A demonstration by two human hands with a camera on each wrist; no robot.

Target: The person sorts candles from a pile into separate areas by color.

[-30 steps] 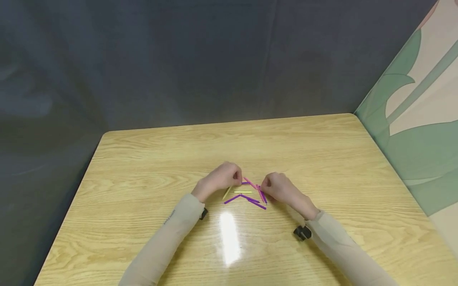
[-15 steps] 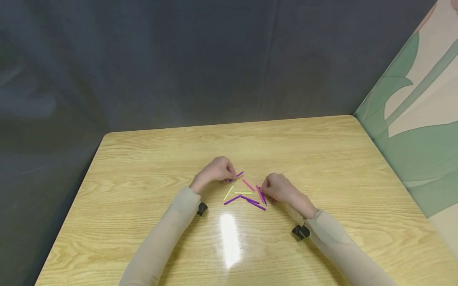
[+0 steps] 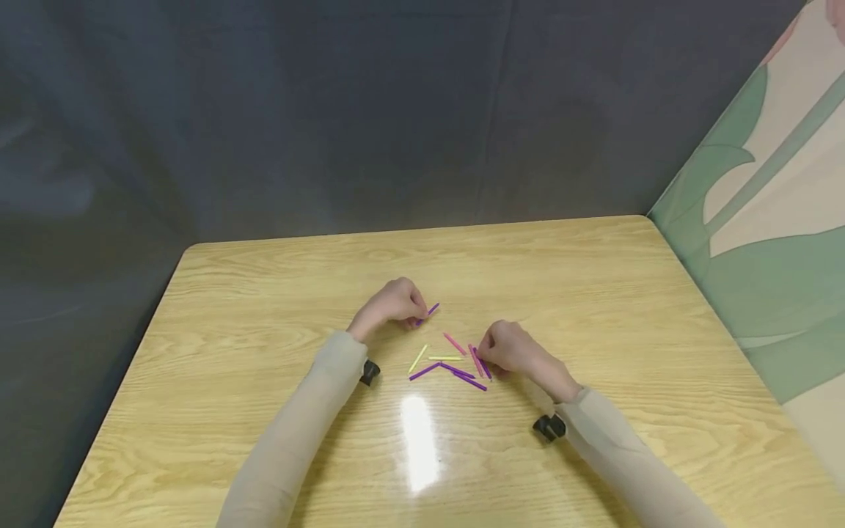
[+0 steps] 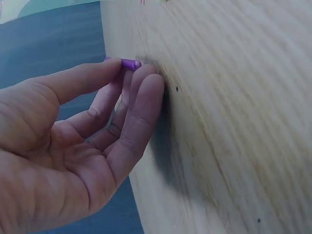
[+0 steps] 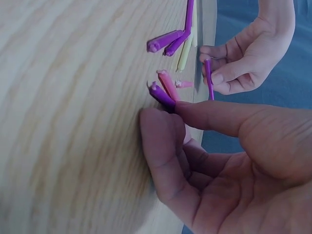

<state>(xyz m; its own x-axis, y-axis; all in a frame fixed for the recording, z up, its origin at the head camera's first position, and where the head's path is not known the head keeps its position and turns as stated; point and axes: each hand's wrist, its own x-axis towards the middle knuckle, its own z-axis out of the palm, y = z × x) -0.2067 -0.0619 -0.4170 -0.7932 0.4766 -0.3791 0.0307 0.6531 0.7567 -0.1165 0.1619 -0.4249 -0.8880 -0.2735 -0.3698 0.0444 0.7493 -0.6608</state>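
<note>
My left hand (image 3: 394, 301) pinches a thin purple candle (image 3: 433, 309) between thumb and fingertips, raised slightly off the table behind the other candles. In the left wrist view one end of that candle (image 4: 130, 64) pokes out past the thumb. My right hand (image 3: 513, 347) pinches another purple candle (image 5: 161, 95), with its wick end sticking out, low at the tabletop. A pink candle (image 3: 476, 360) lies close beside it. Left of these lie a second pink candle (image 3: 455, 343), two yellow candles (image 3: 418, 358), and several purple candles (image 3: 470, 380), some touching or overlapping.
The wooden table (image 3: 264, 352) spreads around the candles, with a bright glare patch in front. A dark cloth (image 3: 396, 132) hangs behind and to the left. A leaf-patterned wall (image 3: 772, 293) stands at the right. Black wrist cameras (image 3: 549, 427) sit under both sleeves.
My left hand has drawn one purple candle away from the group, back and to the left, lifting and tilting it. The right hand has stayed almost in place.
</note>
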